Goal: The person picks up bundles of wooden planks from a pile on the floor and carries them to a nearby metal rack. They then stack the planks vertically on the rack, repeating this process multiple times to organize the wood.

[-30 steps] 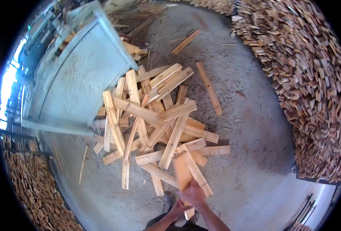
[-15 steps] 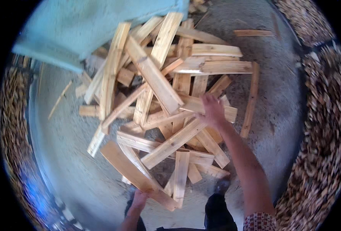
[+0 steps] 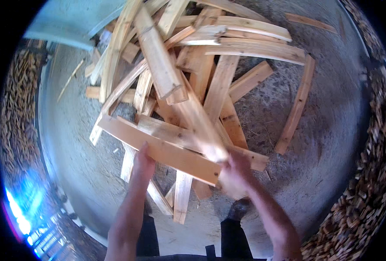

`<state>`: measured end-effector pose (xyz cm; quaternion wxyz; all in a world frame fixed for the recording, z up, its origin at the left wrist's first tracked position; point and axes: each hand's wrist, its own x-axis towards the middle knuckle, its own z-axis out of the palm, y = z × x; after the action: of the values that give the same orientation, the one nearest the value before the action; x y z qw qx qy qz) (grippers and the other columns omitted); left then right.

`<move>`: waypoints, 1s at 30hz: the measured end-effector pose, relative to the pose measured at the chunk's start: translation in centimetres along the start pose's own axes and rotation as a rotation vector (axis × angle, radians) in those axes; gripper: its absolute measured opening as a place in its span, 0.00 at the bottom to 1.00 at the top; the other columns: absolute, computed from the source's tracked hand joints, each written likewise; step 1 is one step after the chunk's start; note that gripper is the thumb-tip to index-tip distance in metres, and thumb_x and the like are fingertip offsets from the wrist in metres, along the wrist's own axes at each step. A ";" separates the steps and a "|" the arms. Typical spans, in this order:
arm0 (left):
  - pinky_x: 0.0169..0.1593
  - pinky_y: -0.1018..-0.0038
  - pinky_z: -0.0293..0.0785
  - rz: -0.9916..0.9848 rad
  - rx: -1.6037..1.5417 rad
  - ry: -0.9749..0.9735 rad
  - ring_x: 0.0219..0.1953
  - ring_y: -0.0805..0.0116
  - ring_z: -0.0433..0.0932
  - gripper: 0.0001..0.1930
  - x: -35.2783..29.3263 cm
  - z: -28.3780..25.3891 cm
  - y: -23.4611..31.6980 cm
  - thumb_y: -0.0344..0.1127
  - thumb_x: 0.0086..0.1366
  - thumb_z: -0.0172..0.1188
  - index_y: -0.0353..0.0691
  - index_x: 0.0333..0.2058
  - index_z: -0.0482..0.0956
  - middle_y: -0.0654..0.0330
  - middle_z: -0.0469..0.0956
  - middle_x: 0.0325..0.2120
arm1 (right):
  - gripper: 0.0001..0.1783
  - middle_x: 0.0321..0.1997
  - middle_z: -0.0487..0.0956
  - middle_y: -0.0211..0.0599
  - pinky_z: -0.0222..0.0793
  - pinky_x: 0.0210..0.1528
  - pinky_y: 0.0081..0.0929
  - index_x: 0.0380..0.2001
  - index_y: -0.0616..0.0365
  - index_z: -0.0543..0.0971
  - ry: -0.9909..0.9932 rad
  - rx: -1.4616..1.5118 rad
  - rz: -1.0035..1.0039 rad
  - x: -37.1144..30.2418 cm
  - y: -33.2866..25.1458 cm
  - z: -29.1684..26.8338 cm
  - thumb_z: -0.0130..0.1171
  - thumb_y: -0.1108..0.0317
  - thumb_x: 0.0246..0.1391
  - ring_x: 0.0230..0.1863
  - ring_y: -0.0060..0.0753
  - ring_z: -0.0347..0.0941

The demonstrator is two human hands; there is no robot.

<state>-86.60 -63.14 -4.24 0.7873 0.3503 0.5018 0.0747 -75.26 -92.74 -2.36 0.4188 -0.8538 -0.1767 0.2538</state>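
My left hand (image 3: 144, 166) is closed on the near edge of a flat tan wooden board (image 3: 162, 152), thumb lying over its face, and holds it above a loose pile of split planks. At that board's right end, my right hand (image 3: 235, 174) is closed on the near end of a second, paler plank (image 3: 197, 115). This plank slants away to the far left, its near part smeared by motion. Its far end passes under another thick plank (image 3: 158, 56) on the pile. The fingers of my right hand are blurred.
Crossing planks (image 3: 258, 47) heap up ahead on the grey concrete floor (image 3: 280, 100). One plank (image 3: 296, 104) lies apart at the right. A light-blue panel (image 3: 62, 26) stands far left. Stacked firewood (image 3: 354, 209) lines both sides. My shoes (image 3: 238, 209) are near the pile.
My left hand has carried its board up and away from me. My right hand, earlier open over the pile, has come nearer and now grips a plank. The view has shifted.
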 end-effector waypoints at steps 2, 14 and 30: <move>0.52 0.63 0.64 -0.031 -0.033 -0.058 0.49 0.61 0.68 0.21 1.5 2.3 1.8 0.41 0.60 0.51 0.39 0.49 0.64 0.57 0.69 0.45 | 0.22 0.23 0.75 0.45 0.68 0.28 0.43 0.31 0.61 0.72 -0.150 -0.200 0.057 -6.1 2.5 2.9 0.62 0.53 0.39 0.24 0.47 0.74; 0.53 0.67 0.61 0.102 0.518 0.026 0.50 0.62 0.66 0.24 -3.3 -7.7 -1.6 0.38 0.58 0.53 0.34 0.51 0.61 0.54 0.69 0.44 | 0.45 0.52 0.66 0.56 0.55 0.57 0.44 0.57 0.64 0.54 0.005 -0.558 0.122 1.7 7.5 -2.9 0.61 0.56 0.39 0.54 0.54 0.62; 0.48 0.74 0.64 -0.003 0.289 0.241 0.43 0.67 0.68 0.27 -8.4 -3.6 -5.3 0.53 0.62 0.46 0.42 0.52 0.54 0.56 0.67 0.40 | 0.53 0.53 0.65 0.47 0.56 0.57 0.35 0.59 0.63 0.52 -0.024 0.410 0.397 -0.2 -1.6 8.1 0.70 0.59 0.32 0.56 0.38 0.61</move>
<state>-94.91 -69.32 -2.31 0.6632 0.4473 0.5985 0.0422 -80.29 -86.83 -5.20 0.5228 -0.7660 0.0439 0.3714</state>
